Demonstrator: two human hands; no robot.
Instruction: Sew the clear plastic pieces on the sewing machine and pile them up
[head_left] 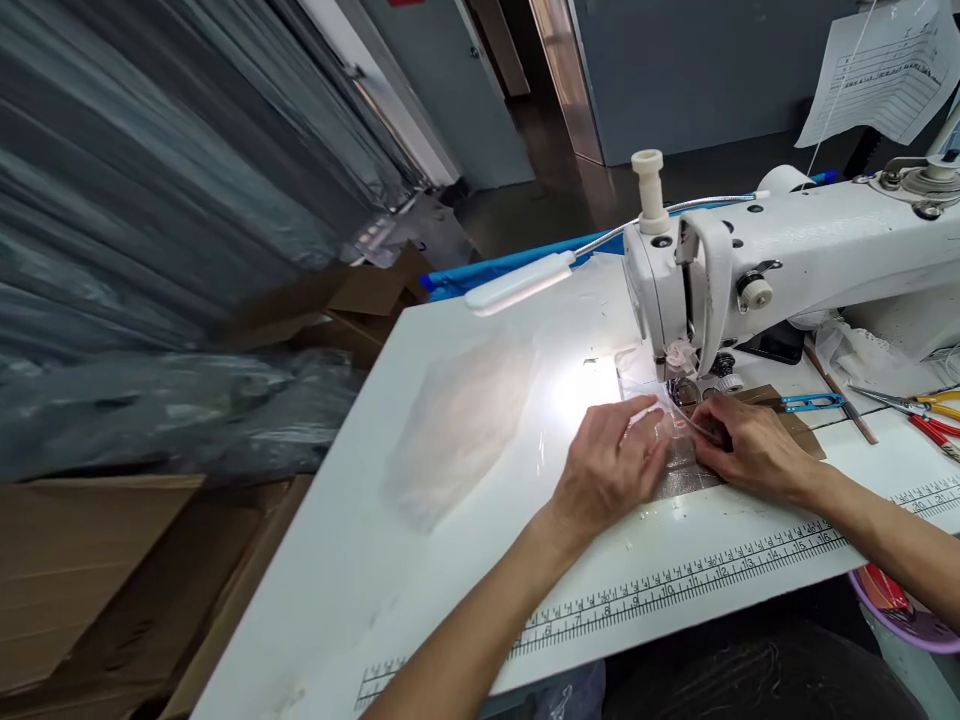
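Observation:
A small piece of thin, pale sheer fabric [679,425] lies by the presser foot [681,390] of a white sewing machine [780,260]. From the left, my left hand [611,460] rests over the fabric, its fingers stretched out and spread. On the other side, my right hand [739,445] pinches the fabric's edge between thumb and fingers, close to the foot. Under both hands is a grey metal plate [686,475]. The needle's tip and part of the fabric are hidden by fingers and machine parts.
A sheer fabric pile [465,430] lies left on the white table [330,590]. Blue thread snips [814,402], a brown stick [844,400] and pliers [934,405] are to the right. A lamp [521,283] shines beside the needle. Cardboard boxes [97,580] stand at left.

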